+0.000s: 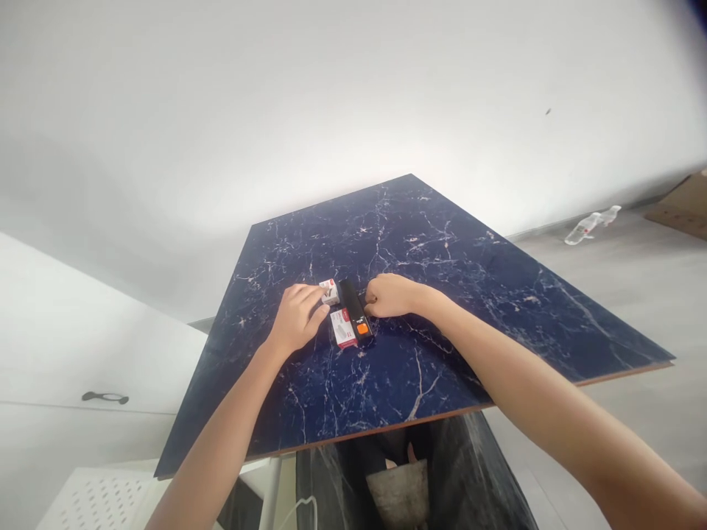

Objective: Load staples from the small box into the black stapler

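A black oblong item (355, 309) with an orange patch near its lower end lies on the blue marbled table. Against its left side are two small red-and-white boxes: a lower, flat-lying box (343, 329) with a printed picture, and an upper box (330, 292). My left hand (301, 315) reaches in from the left, fingers stretched out and thumb apart, its fingertips at the upper box. On the other side, my right hand (391, 296) is closed with curled fingers beside the black item's right edge. What those fingers hold, if anything, is hidden.
The dark blue table (381, 221) has its front edge near my lap and a white wall behind it. Clear plastic bottles (585, 228) lie on the floor to the right, near a cardboard piece (682, 206). A white cabinet (82, 331) stands left.
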Motion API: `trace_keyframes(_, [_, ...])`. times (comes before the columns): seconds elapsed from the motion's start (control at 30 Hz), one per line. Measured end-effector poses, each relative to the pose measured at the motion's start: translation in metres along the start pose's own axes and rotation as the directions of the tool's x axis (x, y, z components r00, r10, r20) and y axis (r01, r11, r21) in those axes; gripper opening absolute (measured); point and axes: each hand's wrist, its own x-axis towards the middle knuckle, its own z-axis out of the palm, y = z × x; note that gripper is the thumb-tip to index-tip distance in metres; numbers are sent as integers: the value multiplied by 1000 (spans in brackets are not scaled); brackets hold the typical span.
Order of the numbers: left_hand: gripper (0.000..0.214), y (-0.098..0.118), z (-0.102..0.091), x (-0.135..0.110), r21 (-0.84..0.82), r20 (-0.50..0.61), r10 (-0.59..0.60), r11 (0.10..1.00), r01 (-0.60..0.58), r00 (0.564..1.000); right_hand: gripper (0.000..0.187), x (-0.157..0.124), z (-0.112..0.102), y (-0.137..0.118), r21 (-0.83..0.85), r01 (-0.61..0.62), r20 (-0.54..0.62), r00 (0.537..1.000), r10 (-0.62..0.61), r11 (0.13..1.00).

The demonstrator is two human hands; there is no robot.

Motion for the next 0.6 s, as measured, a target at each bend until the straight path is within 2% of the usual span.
trace_keyframes(0.17, [47,3,-2,-6,-65,-14,48,997,-49,999,35,1,-1,3,30,2,3,1000,-2,1000])
trace_keyframes(0.33, [55,-3,3,-7,-282,-3,133,951,-128,991,36,2,1,4,34,-2,-9,1000,2,999])
trace_keyframes(0.5, [61,0,-1,-10,-355,62,107,932,-78,992,35,2,0,3,41,12,-8,1000,-11,999])
trace_keyframes(0.6, [81,1,-3,-15,-364,99,57,931,-17,993,36,1,-1,3,48,-5,14,1000,4,999])
